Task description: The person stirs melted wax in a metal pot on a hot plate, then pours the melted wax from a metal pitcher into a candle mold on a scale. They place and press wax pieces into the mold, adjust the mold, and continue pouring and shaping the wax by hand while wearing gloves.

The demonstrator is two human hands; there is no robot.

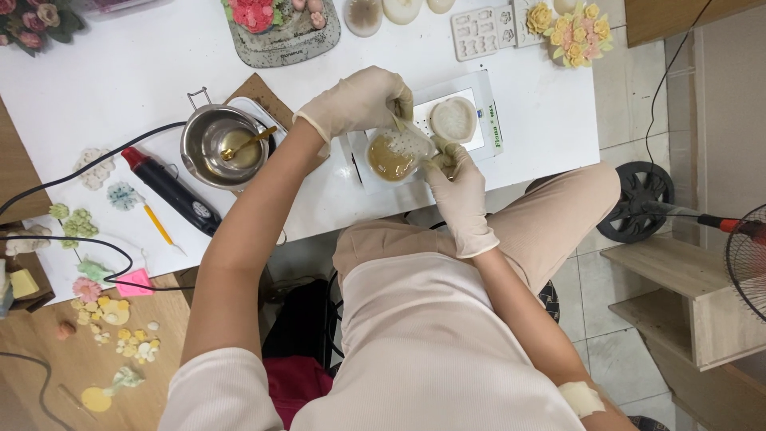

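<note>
Both gloved hands are working on one small mould at the near edge of the white table (144,88). Pinching with thumb and forefinger, the left hand (359,102) is gripping the upper rim of a pale, heart-shaped silicone mould (397,152), its fingers curled closed over the top edge while the wrist is arching above. From the near side, the right hand (456,191) is closing its fingertips on the mould's right-hand rim, so the mould is sitting between the two grips, touching both, tilted slightly and hovering just over a white scale (479,120). Amber liquid is filling the left part of the mould, and its right part is showing a dotted whitish surface. Just beyond the right fingertips, a second heart-shaped pale piece (453,120) is lying on the scale's platform. To the left of the left forearm, a small steel melting pot (222,148) is sitting with a gold spoon (249,144) leaning inside it and yellowish liquid at the bottom. Further left, a black and red heat gun (169,190) is lying on the table beside a yellow pencil-like tool (158,225). At the far edge, a grey stone-like tray (279,40) is carrying pink wax flowers, and a cluster of yellow flowers (576,32) is resting near a white multi-cavity mould (483,32).
</note>
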